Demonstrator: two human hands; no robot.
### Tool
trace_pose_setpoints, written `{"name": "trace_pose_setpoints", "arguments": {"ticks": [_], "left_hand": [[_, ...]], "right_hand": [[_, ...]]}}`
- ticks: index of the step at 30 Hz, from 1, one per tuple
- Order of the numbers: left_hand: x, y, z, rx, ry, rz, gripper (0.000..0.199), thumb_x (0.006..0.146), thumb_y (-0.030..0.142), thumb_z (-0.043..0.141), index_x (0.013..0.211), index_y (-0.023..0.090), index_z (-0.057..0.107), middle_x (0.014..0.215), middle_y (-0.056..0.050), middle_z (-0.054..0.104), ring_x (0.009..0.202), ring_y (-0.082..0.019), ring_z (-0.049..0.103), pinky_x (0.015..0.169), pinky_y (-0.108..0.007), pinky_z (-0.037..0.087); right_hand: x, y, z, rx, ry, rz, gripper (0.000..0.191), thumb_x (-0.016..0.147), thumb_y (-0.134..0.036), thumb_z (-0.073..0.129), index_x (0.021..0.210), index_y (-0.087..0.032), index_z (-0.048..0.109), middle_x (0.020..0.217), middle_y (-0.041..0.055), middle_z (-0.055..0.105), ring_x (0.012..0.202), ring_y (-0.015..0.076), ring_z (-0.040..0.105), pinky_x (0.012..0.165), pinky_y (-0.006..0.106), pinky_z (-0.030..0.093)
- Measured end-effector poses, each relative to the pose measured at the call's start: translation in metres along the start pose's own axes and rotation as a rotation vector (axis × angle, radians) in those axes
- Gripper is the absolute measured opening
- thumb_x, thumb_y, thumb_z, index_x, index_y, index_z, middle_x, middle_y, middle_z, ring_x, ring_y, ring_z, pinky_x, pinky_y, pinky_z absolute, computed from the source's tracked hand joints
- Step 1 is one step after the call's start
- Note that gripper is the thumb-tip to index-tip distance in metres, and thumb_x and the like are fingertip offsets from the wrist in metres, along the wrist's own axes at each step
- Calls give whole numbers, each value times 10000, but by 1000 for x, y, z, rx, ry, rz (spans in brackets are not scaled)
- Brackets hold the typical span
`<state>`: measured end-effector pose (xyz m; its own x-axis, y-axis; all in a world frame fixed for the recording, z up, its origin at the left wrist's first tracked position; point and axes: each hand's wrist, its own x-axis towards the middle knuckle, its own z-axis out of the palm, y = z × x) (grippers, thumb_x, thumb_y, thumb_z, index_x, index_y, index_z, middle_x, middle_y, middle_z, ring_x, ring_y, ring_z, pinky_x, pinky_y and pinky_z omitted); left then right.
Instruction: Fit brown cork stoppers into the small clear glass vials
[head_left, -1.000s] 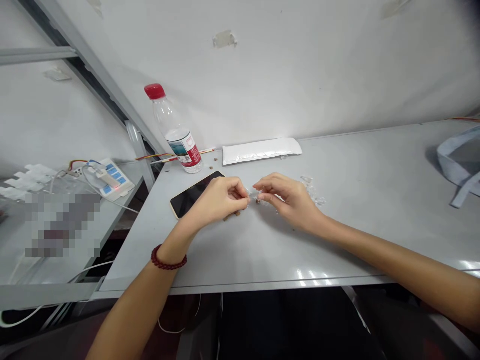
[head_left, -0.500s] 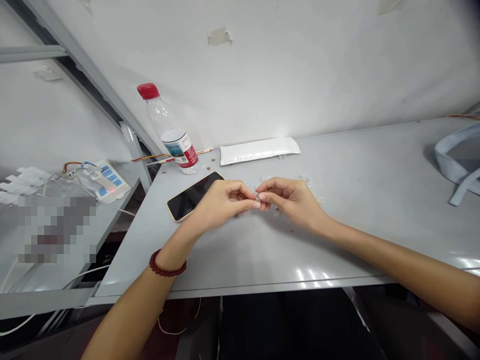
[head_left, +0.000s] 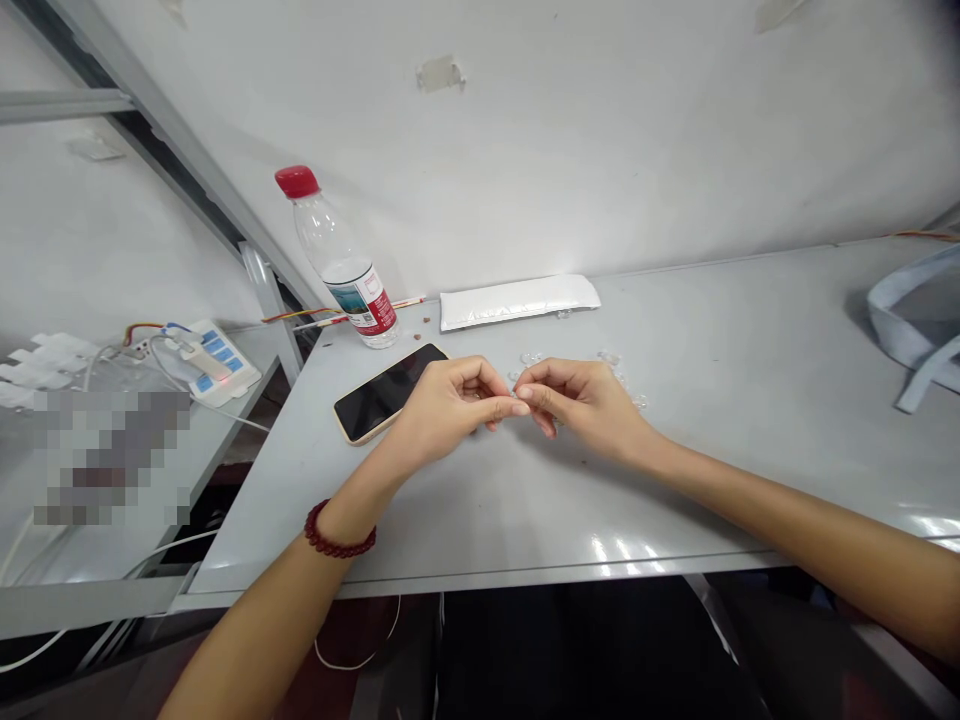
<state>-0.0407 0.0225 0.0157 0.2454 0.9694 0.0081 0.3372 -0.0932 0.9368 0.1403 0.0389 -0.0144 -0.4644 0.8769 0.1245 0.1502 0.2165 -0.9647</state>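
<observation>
My left hand (head_left: pixel 450 408), with a dark red bead bracelet (head_left: pixel 340 532) on its wrist, and my right hand (head_left: pixel 583 405) meet at the fingertips above the grey table (head_left: pixel 480 510). A tiny transparent piece (head_left: pixel 516 396) seems pinched between them, mostly hidden by my fingers. Several similar transparent pieces (head_left: pixel 609 357) lie just beyond my right hand. Behind my left hand lies a black smartphone (head_left: pixel 386 392), its edge close to my palm.
A water bottle with a red cap (head_left: pixel 337 262) and a white flat packet (head_left: pixel 517 302) stand along the wall. A cloth bag strap (head_left: pixel 911 320) lies at the table's right. A power strip (head_left: pixel 210 362) sits on a lower left surface.
My hands have drawn closer, and their fingertips now meet. The view has shifted slightly, and the small brown bits below my left hand are no longer visible.
</observation>
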Motion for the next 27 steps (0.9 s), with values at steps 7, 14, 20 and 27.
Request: {"name": "trace_pose_setpoints", "arguments": {"ticks": [7, 14, 20, 27], "left_hand": [[1, -8, 3, -30, 24, 61, 198, 668, 288, 768, 653, 154, 624, 579, 20, 598, 514, -81, 508, 475, -201, 406], [-1, -12, 2, -34, -184, 108, 197, 741, 277, 687, 584, 163, 651, 612, -13, 605, 606, -121, 516, 571, -246, 420], [-3, -5, 0, 25, -198, 124, 257, 751, 240, 675, 514, 164, 612, 567, 15, 569, 552, -93, 472, 532, -222, 379], [1, 2, -29, 312, -190, -122, 271, 782, 412, 639, 625, 192, 664, 594, 3, 615, 560, -120, 531, 525, -222, 405]], "right_hand": [[-6, -5, 0, 103, -110, -6, 311, 907, -320, 501, 648, -156, 555, 481, -64, 458, 391, 45, 407, 435, 208, 338], [-14, -9, -2, 219, -208, 24, 275, 882, -352, 560, 736, -136, 647, 521, -50, 484, 365, 43, 411, 392, 206, 356], [-14, -9, -3, 294, -290, 51, 266, 883, -378, 566, 782, -149, 658, 565, -53, 476, 402, 43, 400, 402, 201, 346], [-8, -13, -11, 147, -172, -75, 228, 935, -241, 474, 1032, -198, 676, 644, -39, 490, 544, 66, 428, 516, 211, 356]]}}
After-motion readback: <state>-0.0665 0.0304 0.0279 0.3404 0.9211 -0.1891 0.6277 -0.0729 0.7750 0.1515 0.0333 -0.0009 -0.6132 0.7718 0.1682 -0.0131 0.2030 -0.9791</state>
